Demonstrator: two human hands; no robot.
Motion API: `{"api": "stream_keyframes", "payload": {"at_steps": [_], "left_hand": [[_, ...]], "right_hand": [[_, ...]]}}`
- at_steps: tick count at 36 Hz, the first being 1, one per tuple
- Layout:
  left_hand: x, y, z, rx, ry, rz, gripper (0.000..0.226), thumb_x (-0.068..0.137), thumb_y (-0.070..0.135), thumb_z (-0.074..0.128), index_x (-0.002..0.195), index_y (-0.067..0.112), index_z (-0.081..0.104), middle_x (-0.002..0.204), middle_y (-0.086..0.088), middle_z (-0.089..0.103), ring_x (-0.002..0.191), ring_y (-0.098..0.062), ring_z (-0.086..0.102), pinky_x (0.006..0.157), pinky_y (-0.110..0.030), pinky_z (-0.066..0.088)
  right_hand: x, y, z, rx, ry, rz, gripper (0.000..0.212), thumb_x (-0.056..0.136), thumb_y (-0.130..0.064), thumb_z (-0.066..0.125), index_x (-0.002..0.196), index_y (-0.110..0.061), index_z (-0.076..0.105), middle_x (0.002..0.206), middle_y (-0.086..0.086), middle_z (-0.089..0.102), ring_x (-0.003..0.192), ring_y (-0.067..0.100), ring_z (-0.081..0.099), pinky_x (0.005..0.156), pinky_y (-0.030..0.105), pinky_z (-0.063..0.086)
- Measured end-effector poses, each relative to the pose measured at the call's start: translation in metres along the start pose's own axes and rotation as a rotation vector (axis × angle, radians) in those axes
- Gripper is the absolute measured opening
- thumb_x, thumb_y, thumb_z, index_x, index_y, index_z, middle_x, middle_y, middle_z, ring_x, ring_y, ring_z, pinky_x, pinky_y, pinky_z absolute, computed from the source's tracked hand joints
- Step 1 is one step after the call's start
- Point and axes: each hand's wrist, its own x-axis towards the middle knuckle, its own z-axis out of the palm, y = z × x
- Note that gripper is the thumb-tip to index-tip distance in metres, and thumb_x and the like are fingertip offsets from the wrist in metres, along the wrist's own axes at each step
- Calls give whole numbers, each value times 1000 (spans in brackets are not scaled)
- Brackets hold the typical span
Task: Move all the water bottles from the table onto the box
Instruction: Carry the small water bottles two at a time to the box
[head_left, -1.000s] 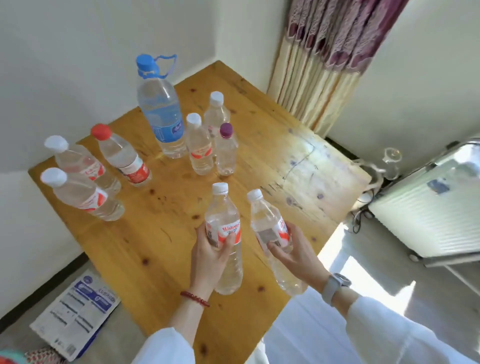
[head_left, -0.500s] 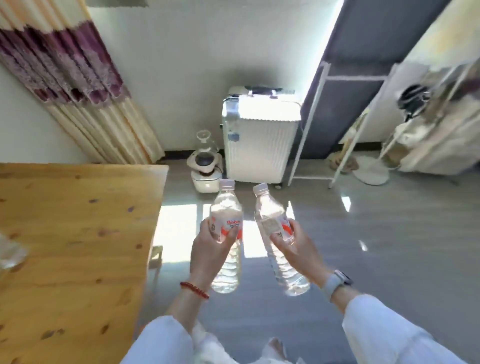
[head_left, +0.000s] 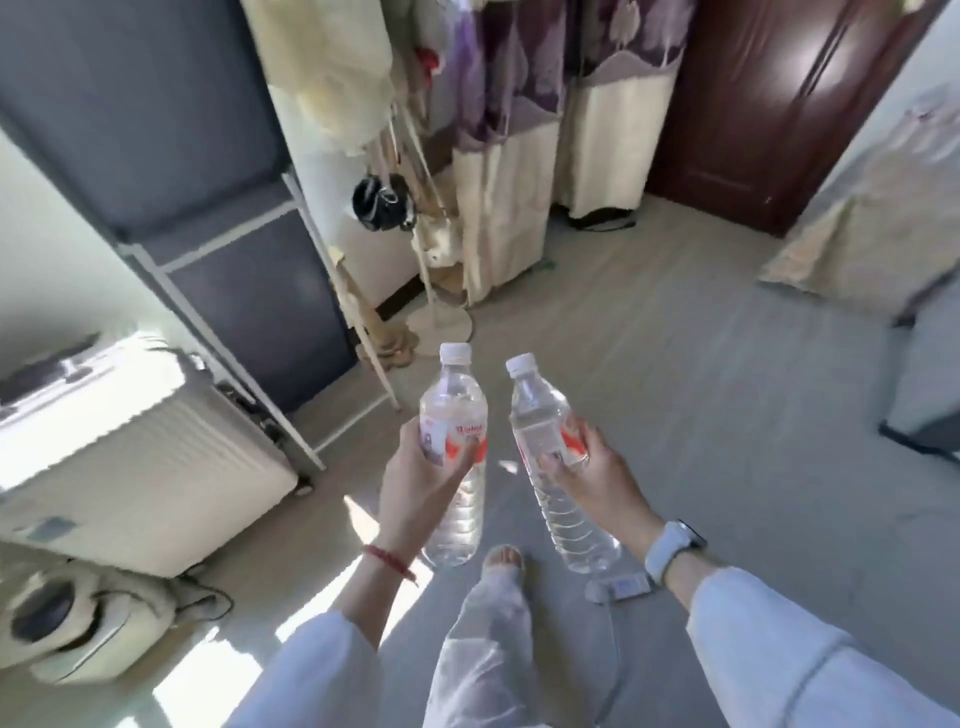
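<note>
My left hand (head_left: 423, 480) grips a clear water bottle (head_left: 453, 410) with a white cap and a red and white label, held upright at its middle. My right hand (head_left: 597, 475) grips a second clear water bottle (head_left: 540, 415) with a white cap, tilted so its cap leans left toward the first. Both bottles hang in the air above the grey floor, close together but apart. The table and the box are out of view.
A white ribbed suitcase (head_left: 130, 457) stands at the left, with a small white appliance (head_left: 62, 623) on the floor before it. A grey wardrobe (head_left: 197, 171), a coat stand (head_left: 410, 218), curtains (head_left: 540, 130) and a dark door (head_left: 769, 93) lie ahead. My foot (head_left: 501, 561) is below the bottles.
The view has swung right: the table has left the frame and the suitcase moved to the left edge. Both hands still hold their bottles in front of me.
</note>
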Motion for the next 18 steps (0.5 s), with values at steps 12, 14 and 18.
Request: {"api": "stream_keyframes", "payload": {"at_steps": [12, 14, 18], "left_hand": [[238, 128, 155, 83, -298, 145, 53, 70, 57, 67, 97, 15, 47, 86, 0, 65, 75, -20, 63, 68, -41, 53], [266, 154, 187, 106, -349, 184, 47, 72, 51, 69, 91, 15, 46, 80, 4, 62, 72, -18, 62, 62, -36, 50], [316, 209, 262, 108, -442, 241, 41, 74, 45, 70, 86, 15, 45, 70, 8, 55, 62, -12, 56, 52, -26, 40]], "right_hand": [[194, 41, -147, 1, 267, 206, 54, 78, -44, 65, 121, -20, 43, 107, -2, 62, 98, 24, 61, 86, 42, 49], [215, 54, -174, 18, 322, 252, 54, 78, -43, 65, 121, -19, 43, 105, -4, 59, 97, 24, 60, 86, 40, 49], [258, 88, -230, 60, 432, 346, 53, 78, -43, 65, 120, -19, 43, 109, -2, 61, 100, 23, 59, 87, 37, 47]]}}
